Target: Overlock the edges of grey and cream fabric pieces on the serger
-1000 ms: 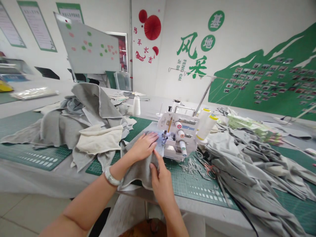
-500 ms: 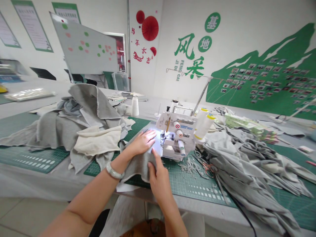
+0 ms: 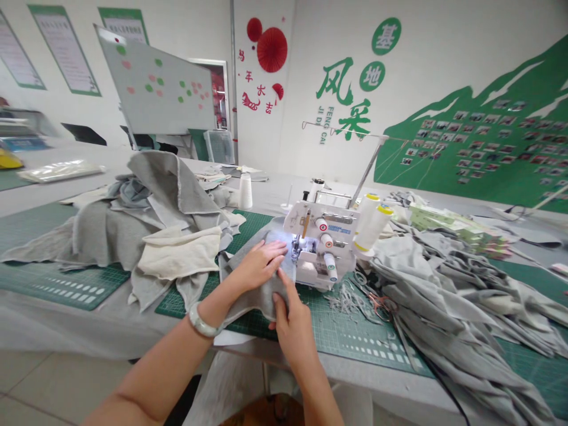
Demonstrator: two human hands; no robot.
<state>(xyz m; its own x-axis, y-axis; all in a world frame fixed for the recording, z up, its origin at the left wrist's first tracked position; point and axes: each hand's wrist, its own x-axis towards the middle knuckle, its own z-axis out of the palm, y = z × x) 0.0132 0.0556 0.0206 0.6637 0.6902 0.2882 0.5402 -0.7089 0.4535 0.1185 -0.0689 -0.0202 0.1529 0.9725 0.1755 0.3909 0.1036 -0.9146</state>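
A grey fabric piece (image 3: 255, 294) lies on the bed of a white overlock sewing machine (image 3: 306, 216), by its lit needle area. My left hand (image 3: 261, 260) rests flat on top of it, fingers stretched toward the presser foot, with a pale bangle (image 3: 203, 321) on the wrist. Nearer to me, my right hand (image 3: 293, 313) grips the fabric's right edge, thumb and index finger on top. The other fingers are curled and partly hidden. The fabric's front edge hangs in a loose wave over the green cutting mat (image 3: 355, 331).
Heaped grey garments (image 3: 173, 183) lie on the left, with a cream cloth (image 3: 180, 254) in front. Right of the machine are scissors (image 3: 381, 303), fabric trimmings (image 3: 350, 299) and a large grey cloth pile (image 3: 444, 307). A white thread cone (image 3: 245, 190) stands behind.
The whole view has shifted slightly. The fabric's front edge sits a little closer to the machine, and a curled fingertip of my right hand now shows below the edge. My left hand stays flat.
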